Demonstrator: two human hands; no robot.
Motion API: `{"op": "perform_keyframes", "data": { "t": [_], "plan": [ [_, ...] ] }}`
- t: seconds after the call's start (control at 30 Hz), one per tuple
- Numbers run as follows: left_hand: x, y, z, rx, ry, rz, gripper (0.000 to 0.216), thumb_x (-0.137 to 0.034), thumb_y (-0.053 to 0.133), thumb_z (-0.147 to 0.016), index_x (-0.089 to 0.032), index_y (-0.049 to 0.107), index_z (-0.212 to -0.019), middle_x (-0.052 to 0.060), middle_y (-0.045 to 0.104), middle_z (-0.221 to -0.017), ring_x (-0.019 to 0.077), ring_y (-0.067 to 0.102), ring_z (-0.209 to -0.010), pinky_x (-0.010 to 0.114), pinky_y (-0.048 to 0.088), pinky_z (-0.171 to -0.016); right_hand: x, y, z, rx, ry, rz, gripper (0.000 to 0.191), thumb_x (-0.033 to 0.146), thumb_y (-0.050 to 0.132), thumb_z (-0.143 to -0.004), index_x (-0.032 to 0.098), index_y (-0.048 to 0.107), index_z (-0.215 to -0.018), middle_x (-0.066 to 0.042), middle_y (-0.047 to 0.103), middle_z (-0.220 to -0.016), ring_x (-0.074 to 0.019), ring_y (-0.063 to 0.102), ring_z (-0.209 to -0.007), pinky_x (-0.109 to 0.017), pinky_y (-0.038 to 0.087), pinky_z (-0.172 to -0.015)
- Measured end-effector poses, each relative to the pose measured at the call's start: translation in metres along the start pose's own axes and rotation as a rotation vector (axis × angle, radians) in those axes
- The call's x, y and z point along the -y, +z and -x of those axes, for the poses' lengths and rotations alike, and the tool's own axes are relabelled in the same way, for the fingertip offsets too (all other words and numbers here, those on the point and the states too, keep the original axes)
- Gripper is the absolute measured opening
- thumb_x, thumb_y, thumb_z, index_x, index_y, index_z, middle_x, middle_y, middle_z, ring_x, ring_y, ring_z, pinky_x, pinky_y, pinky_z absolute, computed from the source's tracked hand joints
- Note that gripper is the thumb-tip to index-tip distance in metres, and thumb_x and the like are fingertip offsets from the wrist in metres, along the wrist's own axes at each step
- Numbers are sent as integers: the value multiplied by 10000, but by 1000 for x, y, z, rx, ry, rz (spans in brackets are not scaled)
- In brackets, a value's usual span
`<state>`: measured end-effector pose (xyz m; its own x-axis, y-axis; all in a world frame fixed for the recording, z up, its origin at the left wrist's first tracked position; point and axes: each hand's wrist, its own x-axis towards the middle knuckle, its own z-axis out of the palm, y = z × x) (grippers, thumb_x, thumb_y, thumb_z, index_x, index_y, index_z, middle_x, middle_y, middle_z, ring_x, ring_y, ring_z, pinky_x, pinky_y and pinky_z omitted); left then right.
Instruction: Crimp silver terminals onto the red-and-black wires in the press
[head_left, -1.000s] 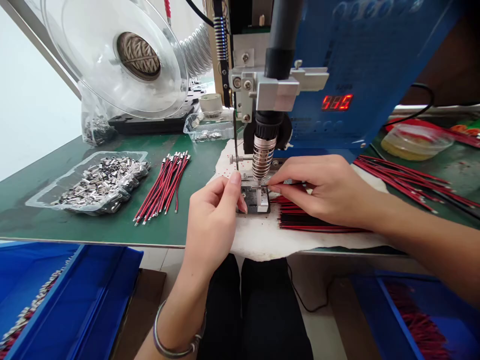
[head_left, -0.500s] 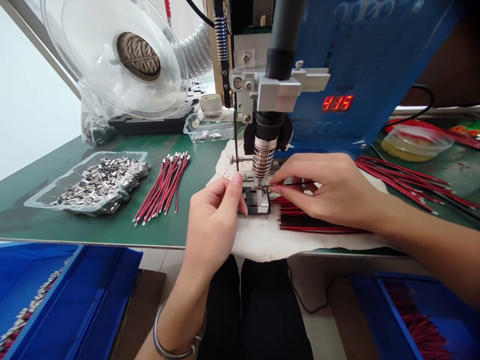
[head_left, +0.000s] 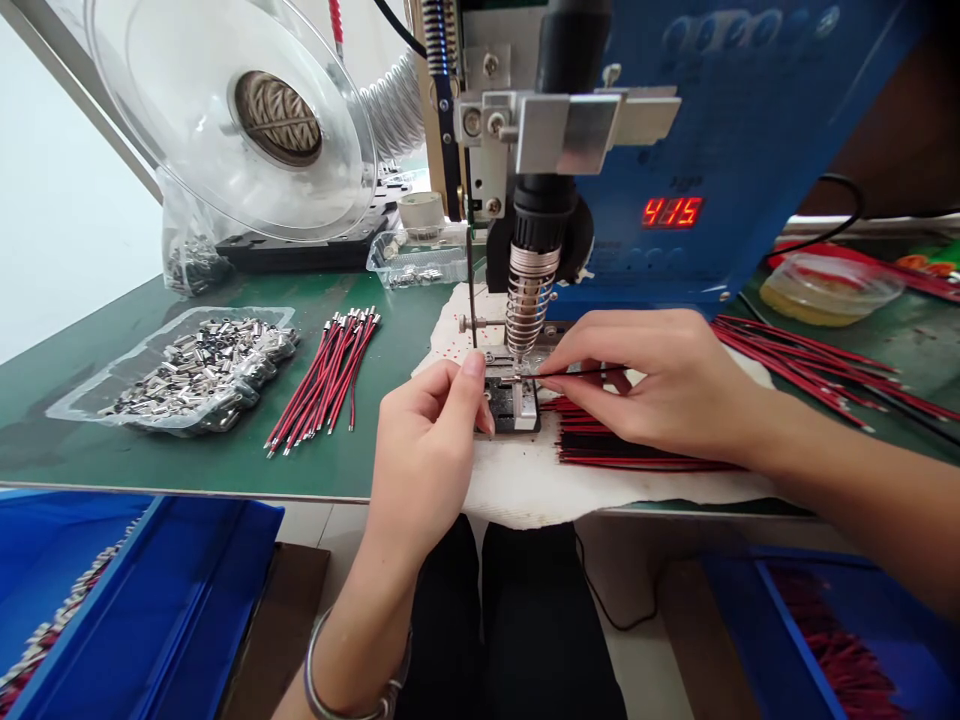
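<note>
My right hand (head_left: 637, 375) pinches a thin red-and-black wire (head_left: 592, 372) between thumb and fingers. Its far end reaches the small metal fixture (head_left: 523, 400) under the soldering iron (head_left: 531, 300). The iron points straight down, its tip just above the wire end. On the fixture's left side my left hand (head_left: 435, 420) is closed, thumb against the bent forefinger. Whatever sits between those fingertips is hidden. Below my right hand a bundle of red and black wires (head_left: 637, 445) lies on a white cloth (head_left: 525, 490).
Left on the green table are a clear tray of metal connectors (head_left: 210, 370) and wires with connectors fitted (head_left: 326, 375). A large clear spool (head_left: 187, 110) stands behind. The blue machine (head_left: 720, 120) rises at the back; more wires (head_left: 810, 365) lie right. Blue bins (head_left: 217, 590) flank my legs.
The soldering iron and its clamp have risen a little, lifting the tip from the fixture. Both hands stay almost where they were.
</note>
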<state>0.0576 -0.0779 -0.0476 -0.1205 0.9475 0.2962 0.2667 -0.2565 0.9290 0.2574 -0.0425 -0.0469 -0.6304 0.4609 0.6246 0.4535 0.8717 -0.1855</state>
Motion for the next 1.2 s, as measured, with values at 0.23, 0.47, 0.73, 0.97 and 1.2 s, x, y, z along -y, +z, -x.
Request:
{"op": "perform_keyframes", "data": {
  "t": [0.23, 0.47, 0.73, 0.97, 1.2],
  "plan": [
    [5, -4, 3, 6, -6, 8, 469, -516, 709, -964, -220, 573, -627, -10, 491, -491, 153, 502, -508, 288, 394, -486, 0, -1, 0, -19, 21, 12, 124, 136, 678, -988, 217, 764, -951, -35, 816, -916, -170, 744, -752, -315, 588, -680],
    [24, -12, 15, 33, -61, 85, 497, -355, 576, -1061, -190, 582, -592, -23, 464, -524, 103, 363, -488, 293, 314, -517, 1, 0, 0, -62, 36, 26, 134, 157, 661, -1003, 216, 772, -956, -39, 828, -935, -177, 757, -767, -322, 591, -682],
    [22, -13, 14, 35, -65, 86, 496, -356, 579, -1061, -190, 582, -594, -19, 469, -527, 108, 362, -490, 303, 294, -512, 4, -2, 0, -69, 76, 15, 155, 197, 645, -1016, 263, 776, -965, -24, 830, -951, -193, 760, -779, -347, 596, -692],
    [22, -12, 15, 37, -73, 81, 500, -356, 583, -1060, -191, 578, -588, -20, 463, -522, 108, 365, -488, 308, 283, -508, 4, -2, -1, -76, 60, 15, 152, 190, 645, -1015, 247, 775, -960, -27, 827, -932, -184, 751, -762, -337, 590, -692],
    [22, -12, 15, 39, -71, 93, 496, -347, 580, -1065, -186, 575, -596, -21, 472, -541, 102, 367, -501, 304, 293, -524, 3, -2, -1, -89, 42, 16, 145, 184, 650, -1009, 236, 774, -956, -32, 820, -917, -178, 741, -744, -319, 579, -675]
  ]
}}
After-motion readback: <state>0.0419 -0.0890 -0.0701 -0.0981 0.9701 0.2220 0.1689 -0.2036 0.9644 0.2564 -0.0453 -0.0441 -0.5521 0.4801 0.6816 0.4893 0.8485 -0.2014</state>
